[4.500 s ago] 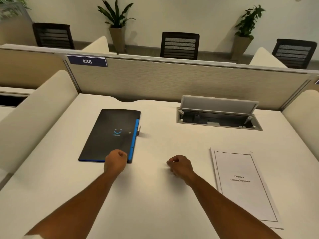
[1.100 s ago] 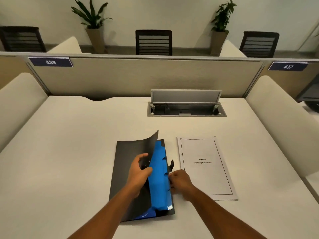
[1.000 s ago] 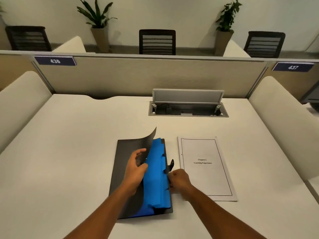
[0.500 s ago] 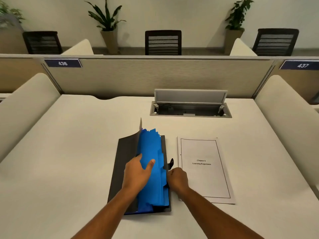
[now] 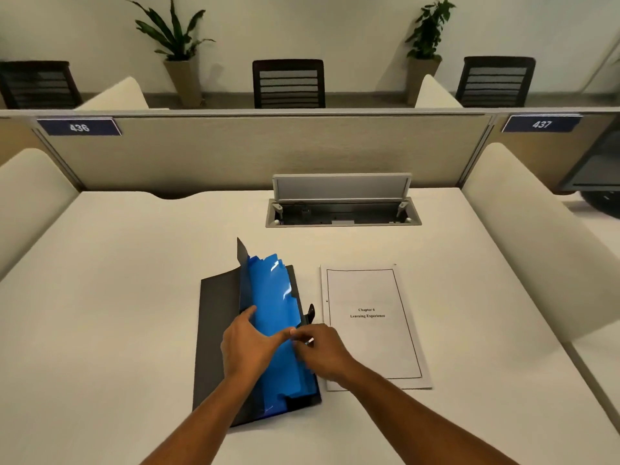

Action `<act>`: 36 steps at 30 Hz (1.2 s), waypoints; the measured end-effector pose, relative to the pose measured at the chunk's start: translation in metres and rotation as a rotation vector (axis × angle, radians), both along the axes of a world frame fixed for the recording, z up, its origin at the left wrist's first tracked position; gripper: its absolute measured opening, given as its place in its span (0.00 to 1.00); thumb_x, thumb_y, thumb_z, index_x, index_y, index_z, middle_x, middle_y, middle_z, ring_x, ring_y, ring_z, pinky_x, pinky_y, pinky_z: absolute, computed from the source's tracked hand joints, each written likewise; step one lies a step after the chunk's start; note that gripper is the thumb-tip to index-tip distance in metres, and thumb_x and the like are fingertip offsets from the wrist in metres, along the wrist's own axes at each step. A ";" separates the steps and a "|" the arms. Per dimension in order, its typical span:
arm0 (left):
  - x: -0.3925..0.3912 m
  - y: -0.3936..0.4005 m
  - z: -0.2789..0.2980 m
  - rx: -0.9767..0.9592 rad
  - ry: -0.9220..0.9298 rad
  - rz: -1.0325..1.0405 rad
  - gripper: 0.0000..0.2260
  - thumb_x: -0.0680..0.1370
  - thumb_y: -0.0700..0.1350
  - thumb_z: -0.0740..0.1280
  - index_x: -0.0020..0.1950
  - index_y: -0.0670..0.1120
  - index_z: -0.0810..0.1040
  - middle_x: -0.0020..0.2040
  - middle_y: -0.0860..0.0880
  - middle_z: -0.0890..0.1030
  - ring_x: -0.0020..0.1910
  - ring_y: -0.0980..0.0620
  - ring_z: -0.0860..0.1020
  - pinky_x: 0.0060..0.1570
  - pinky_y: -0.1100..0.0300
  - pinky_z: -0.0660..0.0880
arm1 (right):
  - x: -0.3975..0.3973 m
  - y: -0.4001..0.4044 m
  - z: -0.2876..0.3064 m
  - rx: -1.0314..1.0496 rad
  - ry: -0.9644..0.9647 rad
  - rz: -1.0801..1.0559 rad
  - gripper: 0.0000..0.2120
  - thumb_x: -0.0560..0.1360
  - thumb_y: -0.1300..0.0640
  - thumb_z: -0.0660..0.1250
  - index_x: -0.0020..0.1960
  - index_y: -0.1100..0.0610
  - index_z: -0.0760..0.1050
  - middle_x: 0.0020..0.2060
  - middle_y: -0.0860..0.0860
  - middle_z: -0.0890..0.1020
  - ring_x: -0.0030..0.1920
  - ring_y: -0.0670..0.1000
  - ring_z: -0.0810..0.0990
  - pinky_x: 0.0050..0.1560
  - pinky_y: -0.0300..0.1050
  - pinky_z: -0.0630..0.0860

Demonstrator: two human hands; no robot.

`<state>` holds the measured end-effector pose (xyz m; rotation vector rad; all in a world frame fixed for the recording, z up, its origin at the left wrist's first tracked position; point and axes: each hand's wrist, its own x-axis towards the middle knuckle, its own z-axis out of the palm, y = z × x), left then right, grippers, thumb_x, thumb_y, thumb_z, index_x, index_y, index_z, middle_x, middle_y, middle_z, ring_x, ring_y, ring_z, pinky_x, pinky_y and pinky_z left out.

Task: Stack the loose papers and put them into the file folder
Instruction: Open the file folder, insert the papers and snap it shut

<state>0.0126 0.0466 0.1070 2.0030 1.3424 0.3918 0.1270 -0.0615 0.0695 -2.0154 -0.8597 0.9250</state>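
A black file folder (image 5: 214, 317) lies open in the middle of the desk, its cover folded back to the left and its blue tabbed dividers (image 5: 273, 297) fanned up. My left hand (image 5: 248, 347) rests flat on the dividers with fingers spread. My right hand (image 5: 323, 350) touches the dividers' right edge, fingers curled at the tabs, just below the folder's black clasp (image 5: 311, 312). A stack of white papers (image 5: 372, 327), titled "Chapter 6 Learning Experience", lies flat right of the folder, its lower left corner under my right wrist.
An open cable box (image 5: 342, 209) with a raised lid sits in the desk behind the papers. A beige partition (image 5: 268, 149) closes the back, with padded side dividers (image 5: 523, 236) left and right. Chairs and plants stand beyond.
The folder was drawn from the left to the desk's middle and opened. In the last second the cover has gone further left, the blue dividers have spread, and my right hand has risen onto their edge.
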 end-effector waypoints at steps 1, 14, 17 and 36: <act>0.001 0.001 0.001 -0.006 -0.011 0.004 0.47 0.58 0.69 0.75 0.70 0.46 0.71 0.67 0.48 0.76 0.66 0.47 0.75 0.62 0.50 0.74 | -0.007 0.002 0.001 0.017 -0.012 0.018 0.11 0.81 0.56 0.64 0.60 0.53 0.82 0.48 0.46 0.84 0.44 0.43 0.81 0.45 0.36 0.78; -0.005 0.012 0.002 -0.071 -0.126 0.031 0.26 0.71 0.42 0.73 0.69 0.49 0.74 0.62 0.50 0.80 0.39 0.54 0.82 0.43 0.57 0.81 | -0.020 0.009 0.006 0.174 0.073 -0.057 0.10 0.78 0.48 0.71 0.57 0.47 0.83 0.47 0.42 0.85 0.46 0.40 0.84 0.47 0.33 0.80; -0.006 0.012 0.002 -0.113 -0.116 0.026 0.26 0.72 0.38 0.70 0.70 0.48 0.73 0.47 0.51 0.83 0.23 0.57 0.76 0.26 0.66 0.74 | 0.000 0.004 0.005 0.126 -0.085 -0.317 0.04 0.77 0.51 0.70 0.49 0.48 0.84 0.42 0.41 0.84 0.43 0.39 0.82 0.45 0.34 0.77; 0.005 -0.001 -0.026 -0.071 0.016 -0.142 0.26 0.76 0.39 0.66 0.73 0.44 0.66 0.57 0.48 0.79 0.42 0.52 0.79 0.34 0.70 0.72 | 0.092 -0.083 -0.019 -0.782 -0.373 -0.691 0.48 0.58 0.29 0.76 0.64 0.60 0.67 0.61 0.57 0.71 0.63 0.61 0.72 0.57 0.58 0.73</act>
